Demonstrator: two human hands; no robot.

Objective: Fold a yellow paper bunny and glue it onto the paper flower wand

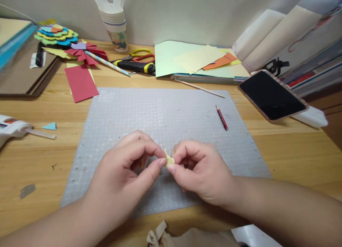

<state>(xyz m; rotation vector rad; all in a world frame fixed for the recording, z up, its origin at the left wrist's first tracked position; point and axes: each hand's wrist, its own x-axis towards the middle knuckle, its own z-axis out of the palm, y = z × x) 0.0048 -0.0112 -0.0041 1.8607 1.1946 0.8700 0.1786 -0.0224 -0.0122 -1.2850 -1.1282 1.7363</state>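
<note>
A small piece of pale yellow paper [170,160] is pinched between my two hands above the grey cutting mat [128,108]. My left hand [128,165] holds its left side between thumb and forefinger. On its right side, the thumb and bent forefinger of my right hand [200,166] press together. Much of the paper is hidden by the fingertips, so its full shape cannot be made out. A short red and black pencil [222,118] lies on the mat beyond my right hand, and a thin wooden stick [200,88] rests across the mat's far edge.
A glue gun [13,127] and a blue paper scrap [50,126] lie at left. Red card [81,83], paper flowers [56,35], scissors [140,55], a black-and-yellow cutter [133,66], paper cups [116,31] and coloured sheets [171,58] line the back. A phone [272,93] leans at right.
</note>
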